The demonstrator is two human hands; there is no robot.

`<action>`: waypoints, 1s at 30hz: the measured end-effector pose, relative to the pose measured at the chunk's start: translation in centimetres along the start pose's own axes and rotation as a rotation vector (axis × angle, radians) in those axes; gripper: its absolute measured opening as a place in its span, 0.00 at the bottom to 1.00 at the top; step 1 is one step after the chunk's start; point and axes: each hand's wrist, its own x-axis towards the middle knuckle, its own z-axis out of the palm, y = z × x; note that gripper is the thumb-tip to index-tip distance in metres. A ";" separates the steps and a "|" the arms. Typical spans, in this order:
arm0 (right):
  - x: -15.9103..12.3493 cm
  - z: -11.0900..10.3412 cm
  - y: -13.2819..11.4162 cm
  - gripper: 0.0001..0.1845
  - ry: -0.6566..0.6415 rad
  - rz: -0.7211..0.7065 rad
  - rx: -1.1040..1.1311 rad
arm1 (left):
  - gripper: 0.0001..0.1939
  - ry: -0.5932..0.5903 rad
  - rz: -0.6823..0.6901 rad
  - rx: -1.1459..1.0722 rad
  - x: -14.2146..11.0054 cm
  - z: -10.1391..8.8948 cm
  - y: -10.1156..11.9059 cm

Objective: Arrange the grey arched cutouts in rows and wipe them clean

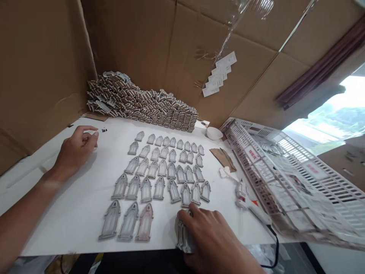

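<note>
Rows of grey, Gothic-arch window cutouts (146,189) lie flat on a white board (62,224), and one near the front has a pinkish tint (145,223). My right hand (207,236) is shut around an upright stack of similar arched pieces (182,236) at the board's front edge, just below the rows. My left hand (76,149) rests at the left of the board with its fingers curled. Its fingertips are close to several tiny black pieces (104,130), apart from them. Whether those fingers pinch anything is hard to tell.
A long heap of stacked pieces (142,102) lines the board's back edge against a cardboard wall (128,42). To the right are a white bowl (214,133), cardboard scraps (224,159), a corded hot glue gun (246,201) and a white slatted plastic crate (293,179).
</note>
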 end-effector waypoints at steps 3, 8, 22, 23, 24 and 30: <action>-0.2 -0.3 0.0 0.28 0.008 -0.014 -0.047 | 0.19 -0.022 -0.013 -0.069 0.1 0.0 -0.3; -1.3 -1.9 2.7 0.29 0.163 0.060 -0.078 | 0.25 0.043 -0.036 -0.067 0.4 0.3 -0.8; 2.6 -4.7 9.3 0.33 0.155 0.229 -0.109 | 0.27 0.056 -0.018 -0.087 0.0 0.3 -0.4; 2.9 -4.7 9.3 0.33 0.150 0.227 -0.107 | 0.26 0.045 -0.016 -0.083 0.0 0.2 -0.3; 3.0 -4.6 9.4 0.33 0.148 0.225 -0.105 | 0.25 0.031 -0.018 -0.081 -0.1 0.2 -0.2; 3.7 -3.7 9.7 0.32 0.171 0.225 -0.055 | 0.23 -0.019 -0.040 -0.078 -0.4 0.1 0.2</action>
